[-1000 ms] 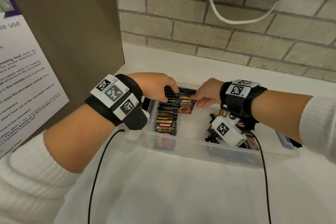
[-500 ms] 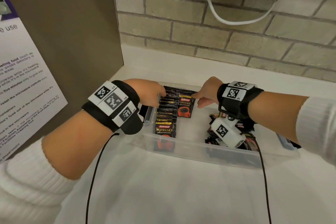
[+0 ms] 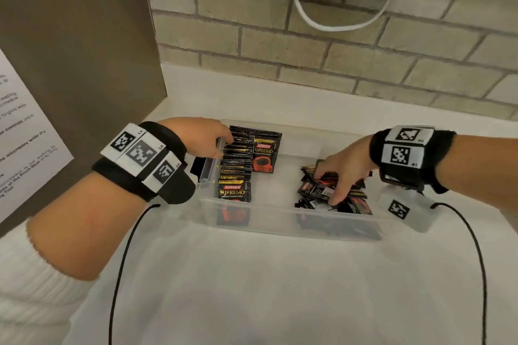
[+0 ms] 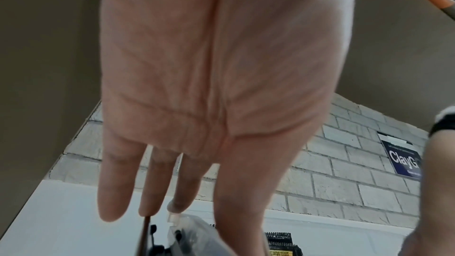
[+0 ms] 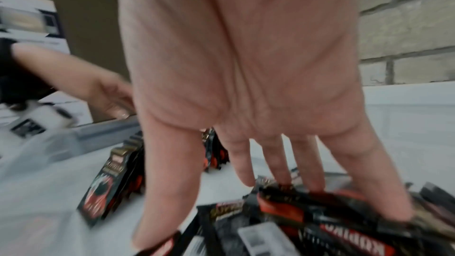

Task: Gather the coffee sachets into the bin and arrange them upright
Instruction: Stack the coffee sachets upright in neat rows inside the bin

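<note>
A clear plastic bin (image 3: 266,221) sits on the white counter. Along its left wall stands a row of black coffee sachets (image 3: 235,168) (image 5: 110,182), upright. One more sachet (image 3: 263,154) stands beside the row's far end. My left hand (image 3: 215,143) (image 4: 172,211) is at the bin's left wall, with straight fingers and the thumb touching the row's far end. A loose pile of sachets (image 3: 311,190) (image 5: 320,221) lies at the bin's right end. My right hand (image 3: 336,185) (image 5: 246,201) is spread over it, fingertips pressing into the pile.
A brick wall (image 3: 308,64) runs behind the counter, and a white cable (image 3: 302,14) hangs on it. A brown panel (image 3: 84,36) with a printed notice (image 3: 25,143) closes off the left side. Black wrist cables (image 3: 117,274) trail over the white counter (image 3: 280,288) in front of the bin.
My right hand left the sachet beside the row's far end and moved right and down onto the loose pile. My left hand has stayed at the row.
</note>
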{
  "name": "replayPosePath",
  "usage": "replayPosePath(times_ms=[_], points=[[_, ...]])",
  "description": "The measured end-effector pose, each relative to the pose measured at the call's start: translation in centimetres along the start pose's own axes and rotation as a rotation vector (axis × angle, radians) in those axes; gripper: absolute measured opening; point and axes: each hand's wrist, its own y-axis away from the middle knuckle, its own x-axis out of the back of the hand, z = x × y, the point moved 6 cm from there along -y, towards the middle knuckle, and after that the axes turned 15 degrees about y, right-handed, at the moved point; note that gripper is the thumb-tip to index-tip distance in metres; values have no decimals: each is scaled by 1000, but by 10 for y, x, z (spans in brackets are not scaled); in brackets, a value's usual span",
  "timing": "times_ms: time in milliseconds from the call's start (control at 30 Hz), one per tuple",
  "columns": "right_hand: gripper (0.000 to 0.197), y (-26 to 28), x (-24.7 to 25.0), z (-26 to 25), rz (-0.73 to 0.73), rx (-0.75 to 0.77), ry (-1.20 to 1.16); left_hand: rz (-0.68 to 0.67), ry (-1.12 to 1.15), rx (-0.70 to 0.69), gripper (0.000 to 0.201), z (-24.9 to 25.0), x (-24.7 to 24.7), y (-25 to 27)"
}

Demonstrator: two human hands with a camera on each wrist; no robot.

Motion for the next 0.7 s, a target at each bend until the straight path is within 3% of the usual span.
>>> replayPosePath(times_ms=[167,400,467,567,700], points=[[96,-4,1,-1,194,-147,276,15,25,-5,44,0,-2,0],[81,-21,2,18,237,-193,251,24,36,4,42,-1,-3,1],[67,-21,7,19,259,-170,268,21,37,9,42,-3,-3,1],[17,-23,13,17,320,-146,350,21,44,4,42,-1,-3,1],[14,-14,29,20,472,-163,331,21,57,4,42,-1,-2,4]])
